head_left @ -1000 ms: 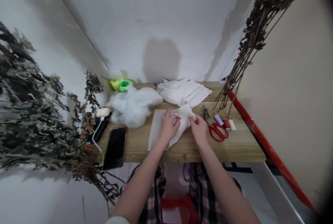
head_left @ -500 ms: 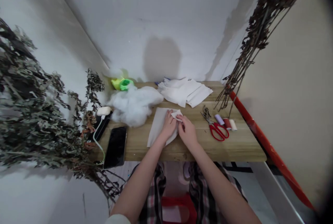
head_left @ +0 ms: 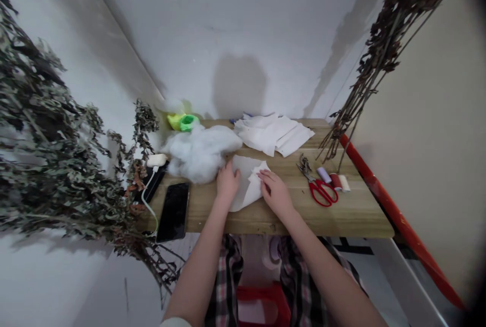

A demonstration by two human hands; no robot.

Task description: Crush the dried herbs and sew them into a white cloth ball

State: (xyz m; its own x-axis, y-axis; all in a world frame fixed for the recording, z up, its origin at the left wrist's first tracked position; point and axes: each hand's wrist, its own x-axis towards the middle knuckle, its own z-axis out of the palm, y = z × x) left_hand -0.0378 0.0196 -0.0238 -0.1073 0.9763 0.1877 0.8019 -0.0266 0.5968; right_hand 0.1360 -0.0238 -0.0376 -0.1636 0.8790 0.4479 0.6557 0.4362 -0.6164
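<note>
A sheet of thin white fabric [head_left: 246, 197] lies on the wooden table in front of me, with a smaller crumpled or folded white piece [head_left: 256, 172] on top of it near its right side. My left hand [head_left: 228, 182] rests at the sheet's left edge, thumb apart from the fingers, close to a fluffy heap of white stuffing [head_left: 203, 152]. At the right edge, my right hand [head_left: 276, 193] has its fingers closed on the small folded piece, knuckles upward. Its fingertips are partly hidden.
Red-handled scissors [head_left: 322, 193] lie right of my hands, beside several thread spools [head_left: 335, 181]. More white fabric pieces [head_left: 273, 132] are piled at the back. A black phone [head_left: 173, 211] lies left. Dried plants [head_left: 56, 150] crowd the left side; others [head_left: 379, 58] hang right.
My left hand has moved left, off the small folded piece to the sheet's left edge. My right hand has stayed at the folded piece. The view has shifted slightly.
</note>
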